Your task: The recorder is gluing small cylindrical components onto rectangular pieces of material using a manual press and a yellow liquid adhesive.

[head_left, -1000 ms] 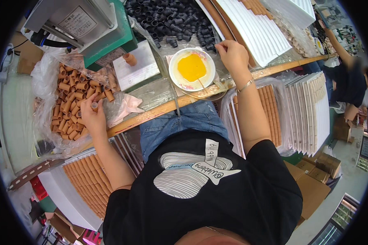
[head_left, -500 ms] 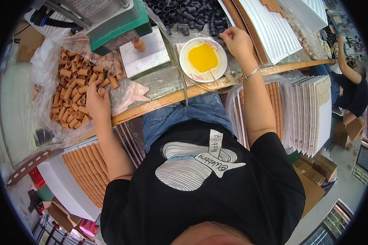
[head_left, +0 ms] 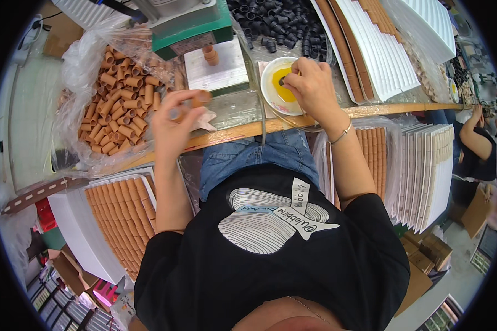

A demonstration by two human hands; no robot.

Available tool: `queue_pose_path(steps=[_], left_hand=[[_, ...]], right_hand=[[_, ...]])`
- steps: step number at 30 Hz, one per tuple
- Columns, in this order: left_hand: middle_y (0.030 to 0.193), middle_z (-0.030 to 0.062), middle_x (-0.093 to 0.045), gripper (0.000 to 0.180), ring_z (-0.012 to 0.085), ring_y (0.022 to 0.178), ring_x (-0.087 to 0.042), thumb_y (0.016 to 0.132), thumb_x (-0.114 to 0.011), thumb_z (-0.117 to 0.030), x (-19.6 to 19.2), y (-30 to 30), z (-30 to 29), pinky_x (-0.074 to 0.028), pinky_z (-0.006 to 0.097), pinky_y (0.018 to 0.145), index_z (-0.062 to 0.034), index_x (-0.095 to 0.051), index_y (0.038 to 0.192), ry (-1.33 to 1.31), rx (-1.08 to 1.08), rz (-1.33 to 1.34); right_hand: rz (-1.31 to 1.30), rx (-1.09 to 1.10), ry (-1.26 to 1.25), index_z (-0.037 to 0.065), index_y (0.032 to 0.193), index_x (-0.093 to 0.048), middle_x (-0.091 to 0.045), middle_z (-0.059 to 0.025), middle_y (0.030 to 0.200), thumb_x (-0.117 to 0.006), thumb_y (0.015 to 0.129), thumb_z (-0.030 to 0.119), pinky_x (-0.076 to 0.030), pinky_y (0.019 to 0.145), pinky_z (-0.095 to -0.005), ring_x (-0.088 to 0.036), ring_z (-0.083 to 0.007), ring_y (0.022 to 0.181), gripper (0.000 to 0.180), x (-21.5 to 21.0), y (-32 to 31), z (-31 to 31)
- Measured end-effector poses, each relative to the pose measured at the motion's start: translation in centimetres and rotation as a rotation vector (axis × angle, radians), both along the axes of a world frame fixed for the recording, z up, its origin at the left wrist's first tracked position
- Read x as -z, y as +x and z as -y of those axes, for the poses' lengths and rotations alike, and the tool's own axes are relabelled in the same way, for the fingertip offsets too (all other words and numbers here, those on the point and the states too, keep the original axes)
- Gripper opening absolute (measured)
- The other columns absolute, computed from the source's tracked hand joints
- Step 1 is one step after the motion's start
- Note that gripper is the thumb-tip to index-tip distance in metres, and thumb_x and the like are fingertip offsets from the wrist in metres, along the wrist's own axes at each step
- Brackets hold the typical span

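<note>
My right hand (head_left: 313,85) pinches a small black plastic fitting (head_left: 283,81) over a white bowl (head_left: 265,92) of yellow liquid (head_left: 281,92). Whether the fitting touches the liquid, I cannot tell. Smeared by motion, my left hand (head_left: 172,122) holds a tan tube (head_left: 202,99) between thumb and fingers, and a second round tan end shows against its palm. Left of that hand lies a heap of tan tubes (head_left: 119,107) in clear plastic. One tan piece (head_left: 210,55) stands upright on a metal plate (head_left: 221,74) under a green and grey press (head_left: 193,38).
Many black fittings (head_left: 279,27) are piled behind the bowl. White trays with rows of tan tubes (head_left: 345,52) stand at the right, and another such tray (head_left: 121,215) is below the wooden bench edge (head_left: 232,132). A person (head_left: 477,140) sits at the far right.
My left hand has come away from the heap toward the right, carrying a tan tube. My right hand has moved from near the black pile to above the bowl. The view has shifted slightly.
</note>
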State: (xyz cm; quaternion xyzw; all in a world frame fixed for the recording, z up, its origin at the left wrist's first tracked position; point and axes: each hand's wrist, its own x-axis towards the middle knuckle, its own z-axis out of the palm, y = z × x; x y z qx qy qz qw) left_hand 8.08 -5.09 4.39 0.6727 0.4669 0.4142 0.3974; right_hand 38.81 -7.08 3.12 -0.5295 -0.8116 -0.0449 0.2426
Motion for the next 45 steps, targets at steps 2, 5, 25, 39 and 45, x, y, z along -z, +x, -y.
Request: queue_pose_path(steps=[2,5,25,39,45], left_hand=[[0.102,0.0049,-0.064,0.031,0.0086,0.08,-0.057,0.073,-0.075,0.002,0.2,2.2,0.2,-0.045,0.022,0.073,-0.0025,-0.068,0.103,-0.081,0.062,0.071],[0.101,0.0041,-0.064,0.031,0.0088,0.079,-0.057,0.072,-0.077,0.001,0.0,4.1,0.2,-0.045,0.022,0.073,-0.0025,-0.069,0.102,-0.139,0.165,0.143],[0.101,0.001,-0.063,0.017,0.0026,0.063,-0.048,0.095,-0.061,-0.02,2.8,7.6,1.7,-0.043,0.017,0.057,-0.0105,-0.06,0.108,-1.182,0.236,1.309],[0.096,-0.0039,-0.058,0.023,0.0011,0.062,-0.044,0.095,-0.06,-0.024,2.0,10.0,2.6,-0.039,0.018,0.056,-0.0088,-0.059,0.112,-1.135,0.283,1.228],[0.092,-0.0039,-0.058,0.022,0.0016,0.061,-0.043,0.096,-0.06,-0.023,3.0,9.1,2.2,-0.038,0.018,0.056,-0.0078,-0.059,0.112,-1.159,0.271,1.233]], right_hand=[[-0.205,0.037,0.041,0.009,0.076,-0.063,-0.055,-0.0027,0.085,-0.073,0.07,0.01,-0.037,0.071,-0.0372,-0.056,-0.0211,0.081,0.011,-1.0,-0.1,0.5],[-0.629,-0.004,-0.129,0.005,0.081,-0.065,-0.056,-0.0036,0.087,-0.074,0.076,0.01,-0.04,0.07,-0.0298,-0.055,-0.0179,0.081,0.012,-2.3,-0.7,1.2],[-0.908,-0.136,-0.256,0.001,0.084,-0.062,-0.053,-0.0061,0.097,-0.071,0.081,0.004,-0.039,0.084,-0.0255,-0.051,-0.0153,0.093,0.01,-4.3,-3.3,2.8],[-0.344,-0.005,0.175,0.009,0.08,-0.061,-0.058,-0.0035,0.095,-0.072,0.071,0.011,-0.035,0.081,-0.0378,-0.055,-0.0217,0.09,0.015,-5.3,-4.0,3.0],[-0.26,-0.062,0.09,0.007,0.091,-0.07,-0.065,-0.0059,0.096,-0.068,0.08,0.007,-0.041,0.075,-0.0324,-0.06,-0.0184,0.079,0.011,-8.5,0.9,1.7]])
